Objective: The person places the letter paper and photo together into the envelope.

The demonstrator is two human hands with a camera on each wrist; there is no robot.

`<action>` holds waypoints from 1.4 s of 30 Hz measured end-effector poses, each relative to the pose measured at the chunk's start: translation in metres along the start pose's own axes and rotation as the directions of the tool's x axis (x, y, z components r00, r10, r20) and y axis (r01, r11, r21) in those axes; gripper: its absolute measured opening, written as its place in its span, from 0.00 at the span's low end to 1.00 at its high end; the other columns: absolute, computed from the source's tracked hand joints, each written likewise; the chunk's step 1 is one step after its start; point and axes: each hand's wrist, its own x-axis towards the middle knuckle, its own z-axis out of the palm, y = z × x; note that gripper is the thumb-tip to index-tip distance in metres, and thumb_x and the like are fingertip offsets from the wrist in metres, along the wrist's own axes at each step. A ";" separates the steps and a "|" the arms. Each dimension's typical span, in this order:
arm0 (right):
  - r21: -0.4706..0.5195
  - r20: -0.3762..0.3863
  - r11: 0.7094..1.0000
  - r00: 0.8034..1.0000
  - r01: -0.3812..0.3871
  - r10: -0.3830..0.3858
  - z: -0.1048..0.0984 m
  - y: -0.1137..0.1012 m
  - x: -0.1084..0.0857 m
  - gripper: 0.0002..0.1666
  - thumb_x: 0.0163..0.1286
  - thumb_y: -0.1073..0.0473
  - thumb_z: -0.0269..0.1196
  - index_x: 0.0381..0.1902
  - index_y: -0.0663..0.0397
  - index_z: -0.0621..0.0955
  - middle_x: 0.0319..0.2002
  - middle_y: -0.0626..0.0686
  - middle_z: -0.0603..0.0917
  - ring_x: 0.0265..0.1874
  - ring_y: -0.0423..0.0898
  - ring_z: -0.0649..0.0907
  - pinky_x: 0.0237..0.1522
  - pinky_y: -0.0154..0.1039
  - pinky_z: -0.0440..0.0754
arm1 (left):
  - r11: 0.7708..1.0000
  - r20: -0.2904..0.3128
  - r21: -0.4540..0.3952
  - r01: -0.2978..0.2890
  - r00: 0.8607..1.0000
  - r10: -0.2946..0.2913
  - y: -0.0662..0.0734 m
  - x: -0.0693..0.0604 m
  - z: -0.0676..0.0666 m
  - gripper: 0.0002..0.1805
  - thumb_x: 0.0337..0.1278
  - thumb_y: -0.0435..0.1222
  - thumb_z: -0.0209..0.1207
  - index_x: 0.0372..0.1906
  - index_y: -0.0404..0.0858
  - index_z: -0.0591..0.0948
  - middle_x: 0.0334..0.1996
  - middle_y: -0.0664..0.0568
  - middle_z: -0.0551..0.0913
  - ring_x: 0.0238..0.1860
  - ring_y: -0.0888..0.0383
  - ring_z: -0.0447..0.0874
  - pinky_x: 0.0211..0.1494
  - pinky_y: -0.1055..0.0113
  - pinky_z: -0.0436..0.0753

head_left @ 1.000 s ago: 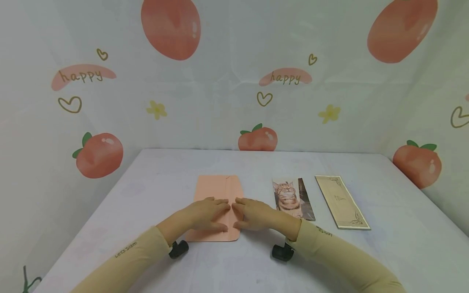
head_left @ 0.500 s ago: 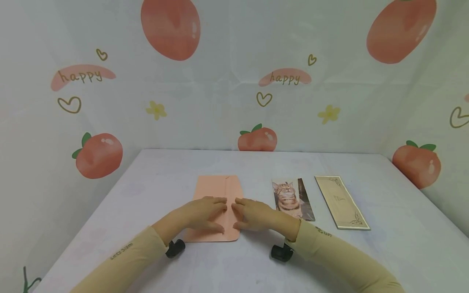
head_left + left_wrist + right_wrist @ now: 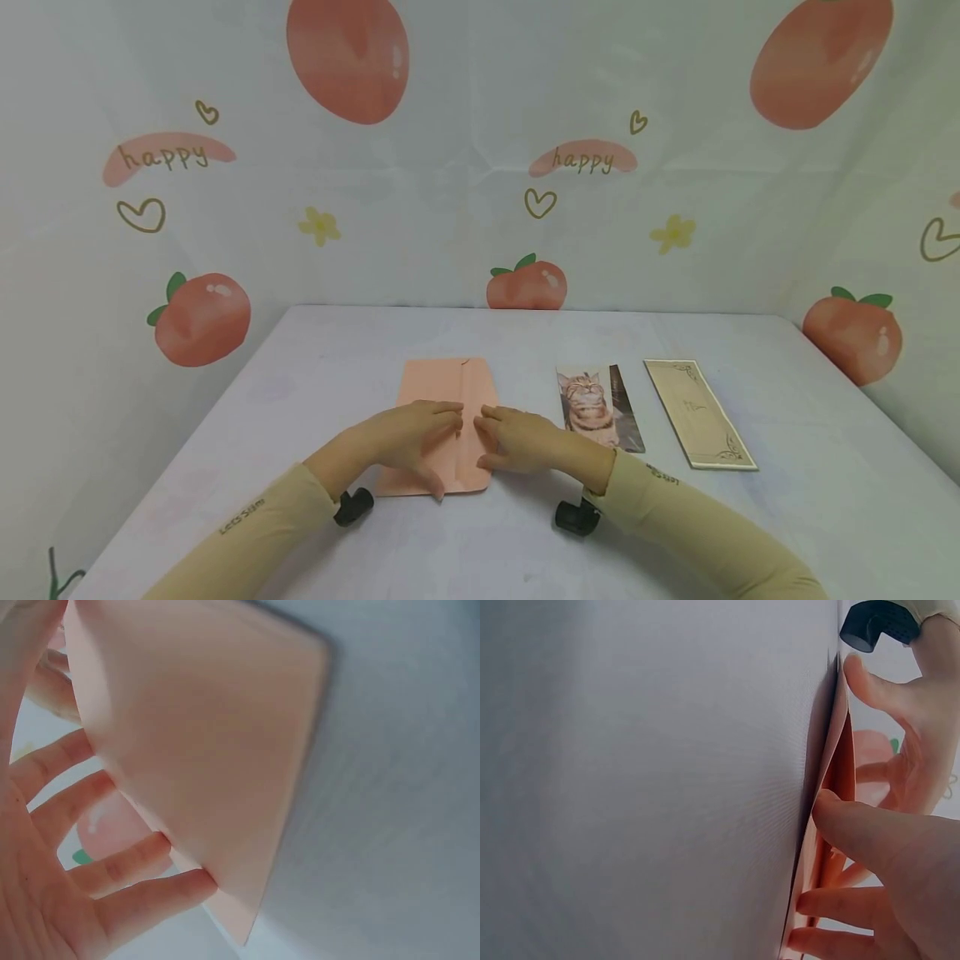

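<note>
A peach-coloured paper envelope [image 3: 435,379] lies on the table before me, its flap side to the right. My left hand [image 3: 412,433] rests on its middle, fingers fairly straight and thumb spread over the near edge. In the left wrist view those fingertips touch the edge of the envelope's panel [image 3: 202,750]. My right hand [image 3: 525,437] lies on the flap, thumb and fingertips touching it. From the right wrist, the envelope's mouth [image 3: 843,765] gapes a little between the hands. Whatever is inside the envelope cannot be made out.
Right of the envelope lies a card with a cat picture [image 3: 588,408]. Beyond it sits a flat, gold-coloured rectangular piece [image 3: 701,414] with corner ornaments. A printed cloth [image 3: 420,183] hangs behind the white table [image 3: 480,550].
My left hand has slid slightly left, and its thumb has spread down past the envelope's near edge. The right hand has stayed in place on the flap.
</note>
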 end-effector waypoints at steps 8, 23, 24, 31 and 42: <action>0.005 0.004 1.000 1.000 0.000 0.000 -0.001 0.000 0.001 0.37 0.65 0.42 0.58 0.65 0.57 0.68 0.68 0.57 0.66 0.67 0.52 0.68 0.65 0.47 0.71 | 1.000 -0.003 -0.008 0.005 1.000 -0.005 -0.001 -0.001 0.000 0.47 0.27 0.63 0.69 0.58 0.44 0.70 0.69 0.49 0.63 0.69 0.47 0.63 0.67 0.49 0.69; 0.078 -0.047 0.997 0.999 0.019 -0.016 -0.005 0.003 0.001 0.36 0.63 0.44 0.60 0.62 0.60 0.71 0.65 0.60 0.70 0.65 0.54 0.70 0.64 0.48 0.71 | 1.000 -0.016 0.003 -0.019 1.000 0.019 -0.002 0.000 0.000 0.48 0.27 0.63 0.69 0.58 0.42 0.71 0.69 0.48 0.65 0.68 0.46 0.64 0.67 0.50 0.70; 0.092 -0.063 0.995 0.998 0.025 -0.019 -0.005 0.004 0.000 0.35 0.63 0.45 0.61 0.62 0.60 0.71 0.64 0.60 0.71 0.65 0.54 0.71 0.64 0.48 0.72 | 1.000 -0.015 0.005 -0.016 1.000 0.016 -0.002 0.000 0.000 0.48 0.27 0.63 0.69 0.58 0.43 0.71 0.69 0.48 0.65 0.68 0.46 0.64 0.67 0.50 0.70; 0.149 -0.239 0.984 0.969 0.096 -0.058 -0.008 0.012 -0.005 0.26 0.65 0.53 0.59 0.57 0.62 0.74 0.57 0.59 0.78 0.60 0.54 0.75 0.61 0.48 0.74 | 1.000 -0.017 0.019 -0.024 1.000 0.025 -0.002 0.001 0.000 0.47 0.26 0.63 0.69 0.57 0.43 0.72 0.68 0.48 0.66 0.68 0.47 0.65 0.67 0.51 0.70; 0.319 -0.385 0.939 0.923 0.131 0.002 -0.008 0.034 -0.022 0.22 0.66 0.57 0.59 0.54 0.64 0.76 0.52 0.60 0.81 0.52 0.56 0.80 0.53 0.50 0.79 | 1.000 -0.009 0.005 -0.026 1.000 0.026 -0.001 0.000 0.001 0.46 0.27 0.63 0.69 0.56 0.44 0.72 0.68 0.48 0.65 0.68 0.48 0.63 0.68 0.53 0.69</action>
